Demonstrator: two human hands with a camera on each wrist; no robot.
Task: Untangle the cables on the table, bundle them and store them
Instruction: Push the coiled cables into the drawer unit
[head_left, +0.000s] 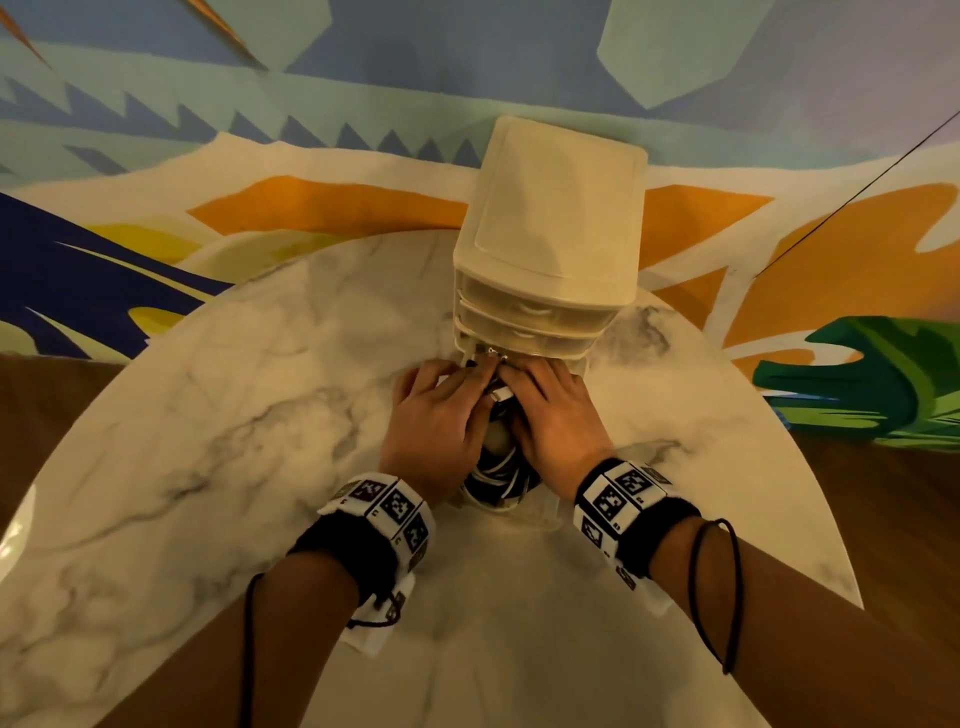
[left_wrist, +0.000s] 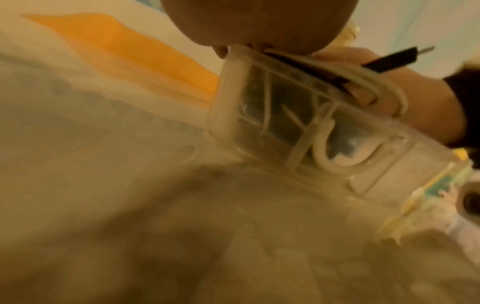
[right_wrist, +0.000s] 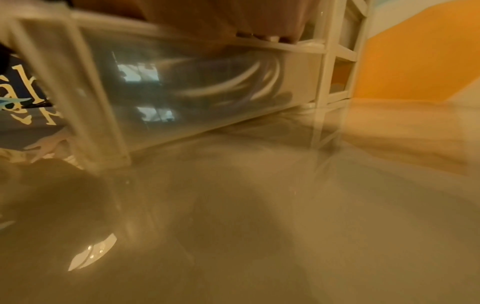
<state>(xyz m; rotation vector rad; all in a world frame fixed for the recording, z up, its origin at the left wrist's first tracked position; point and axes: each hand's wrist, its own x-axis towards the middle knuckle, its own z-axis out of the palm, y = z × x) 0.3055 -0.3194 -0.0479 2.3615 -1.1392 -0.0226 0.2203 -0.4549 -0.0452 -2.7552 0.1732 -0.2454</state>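
Marble-patterned and round, the worktop (head_left: 218, 395) carries a cream plastic drawer unit (head_left: 550, 223) whose bottom drawer (head_left: 540, 506) is pulled out toward the person. Both hands lie over the open drawer, side by side and nearly touching. The left hand (head_left: 434, 415) and the right hand (head_left: 553, 410) have their fingers laid forward and down over the cables (head_left: 496, 475), pressing the coils into the drawer. Whether either grip is also pinching a strand cannot be told from the head view, since the fingertips are hidden against the drawer unit's front.

Black and white loops show between the wrists, inside the drawer, and the wrist views show more coils through its clear walls (right_wrist: 182, 86). A white loop (left_wrist: 376, 82) and a black plug (left_wrist: 389, 61) stand above the rim in the left wrist view, so the bundle is not fully settled.

No loose cable shows on the worktop in these frames, so the untangling and bundling look finished, and storing is well under way. What seems left is to tuck the stray loop and plug below the rim and push the drawer shut; a strand riding over the edge could jam it.
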